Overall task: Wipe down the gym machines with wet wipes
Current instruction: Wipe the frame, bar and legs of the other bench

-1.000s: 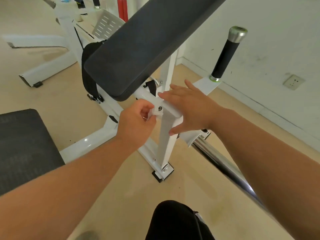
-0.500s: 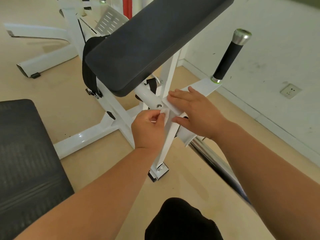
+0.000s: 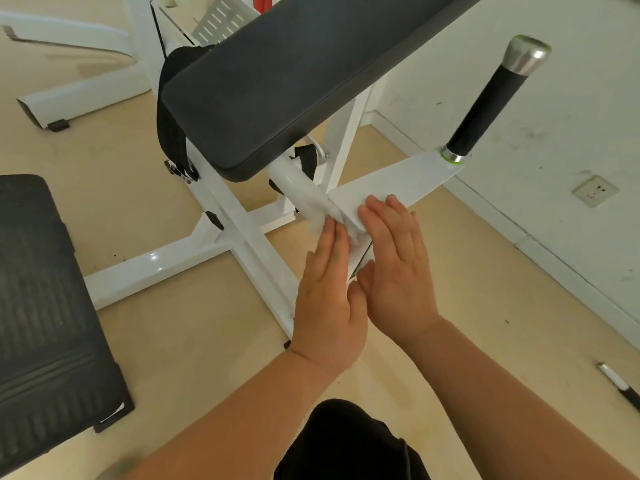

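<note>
Starting nearest, the left hand is laid flat, fingers straight and together, pressing the wet wipe onto the white tube near centre. At 3 o'clock of it, the right hand is rested on the lever plate, fingers straight, slightly apart. The black pad is seen at 12 o'clock.

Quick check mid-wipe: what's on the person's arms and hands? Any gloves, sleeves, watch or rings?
Nothing worn shows on them. The left hand and right hand have no gloves, rings or watch visible. The left forearm and right forearm are uncovered to the frame edge, so no sleeves appear. The only clothing in view is a black garment at the bottom centre.
</note>
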Demonstrator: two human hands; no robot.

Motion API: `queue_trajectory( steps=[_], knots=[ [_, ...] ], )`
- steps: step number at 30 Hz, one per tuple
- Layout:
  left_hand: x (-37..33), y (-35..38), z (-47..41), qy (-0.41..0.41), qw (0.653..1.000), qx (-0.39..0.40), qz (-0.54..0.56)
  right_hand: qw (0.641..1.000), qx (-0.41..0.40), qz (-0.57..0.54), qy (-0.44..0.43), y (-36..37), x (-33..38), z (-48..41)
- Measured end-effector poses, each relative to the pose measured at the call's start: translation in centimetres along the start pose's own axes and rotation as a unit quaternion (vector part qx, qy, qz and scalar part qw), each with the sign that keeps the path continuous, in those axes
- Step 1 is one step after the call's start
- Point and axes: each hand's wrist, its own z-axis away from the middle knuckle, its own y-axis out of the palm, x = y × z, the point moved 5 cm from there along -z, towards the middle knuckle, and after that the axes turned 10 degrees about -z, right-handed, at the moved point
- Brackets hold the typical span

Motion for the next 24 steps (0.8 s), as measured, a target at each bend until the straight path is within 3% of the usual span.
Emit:
queue_trajectory(
  steps=[4, 10, 15, 20, 24],
  knots=[
    [0.3, 0.4, -0.9, 0.006, 0.999, 0.013, 0.047, 0.998, -0.043, -0.031, -0.030, 1.0, -0.6, -0.1],
    [3.0, 1.2, 1.3, -0.009, 0.992, 0.095, 0.084, 0.995, -0.084, -0.039, -0.043, 1.6, -1.0, 0.0],
    [1.1, -0.4, -0.5, 0.035, 0.990, 0.067, 0.117, 0.997, -0.038, -0.050, -0.044, 1.0, -1.1, -0.2],
    [4.4, 1.6, 1.9, 0.033, 0.987, 0.122, 0.099, 0.997, 0.044, -0.059, -0.038, 0.2, -1.3, -0.6],
    [4.6, 2.7, 2.3, 0.031, 0.988, 0.095, 0.118, 0.997, 0.034, -0.062, -0.025, 0.3, -1.0, -0.4]
  ],
)
